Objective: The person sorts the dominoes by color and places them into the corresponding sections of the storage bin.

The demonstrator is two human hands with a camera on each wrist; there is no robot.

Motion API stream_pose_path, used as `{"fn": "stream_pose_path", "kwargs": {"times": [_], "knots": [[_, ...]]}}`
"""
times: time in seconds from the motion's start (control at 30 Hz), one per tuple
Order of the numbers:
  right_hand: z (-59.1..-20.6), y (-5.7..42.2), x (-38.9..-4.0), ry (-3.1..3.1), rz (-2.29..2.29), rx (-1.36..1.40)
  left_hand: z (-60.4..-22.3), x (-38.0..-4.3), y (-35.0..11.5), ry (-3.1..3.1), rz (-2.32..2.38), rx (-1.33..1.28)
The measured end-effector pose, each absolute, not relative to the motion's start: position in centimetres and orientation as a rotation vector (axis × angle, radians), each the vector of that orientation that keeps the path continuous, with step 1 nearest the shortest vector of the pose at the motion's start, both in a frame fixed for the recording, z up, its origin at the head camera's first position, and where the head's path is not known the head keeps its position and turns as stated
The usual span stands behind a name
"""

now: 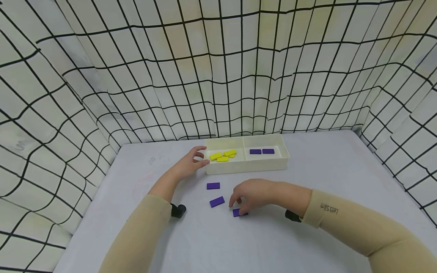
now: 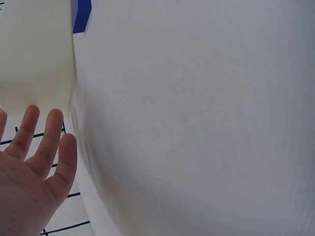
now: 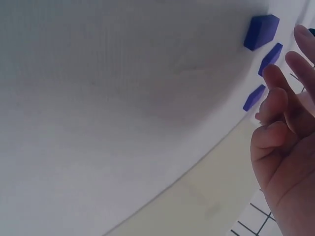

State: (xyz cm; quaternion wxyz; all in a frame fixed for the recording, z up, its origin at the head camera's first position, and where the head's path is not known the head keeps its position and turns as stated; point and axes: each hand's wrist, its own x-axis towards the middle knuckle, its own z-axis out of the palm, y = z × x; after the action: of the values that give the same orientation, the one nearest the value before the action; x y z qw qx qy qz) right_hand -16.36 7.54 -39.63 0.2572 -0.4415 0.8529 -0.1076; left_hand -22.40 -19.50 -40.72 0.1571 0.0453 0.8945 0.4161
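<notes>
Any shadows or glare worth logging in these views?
Head view: a soft shadow on the table beside the right sleeve, no harsh glare; left wrist view: the table darkens along the right frame edge; right wrist view: a broad, soft shadow left of the purple blocks.

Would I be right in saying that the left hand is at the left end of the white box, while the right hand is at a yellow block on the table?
Not quite: the block at the right hand is purple, not yellow, as the head view shows. The left hand is indeed at the left end of the white box.
</notes>
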Motion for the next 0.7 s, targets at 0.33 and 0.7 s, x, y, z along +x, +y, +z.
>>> {"fn": "stream_pose_path", "kwargs": {"times": [0.33, 0.7], "knots": [[-40.8, 7.3, -15.9, 2.325, -0.200, -1.297, -40.8, -22.5, -19.7, 2.567, 1.181, 0.133], [-41.1, 7.2, -15.6, 2.350, -0.163, -1.305, -40.8, -22.4, -19.5, 2.568, 1.180, 0.126]]}}
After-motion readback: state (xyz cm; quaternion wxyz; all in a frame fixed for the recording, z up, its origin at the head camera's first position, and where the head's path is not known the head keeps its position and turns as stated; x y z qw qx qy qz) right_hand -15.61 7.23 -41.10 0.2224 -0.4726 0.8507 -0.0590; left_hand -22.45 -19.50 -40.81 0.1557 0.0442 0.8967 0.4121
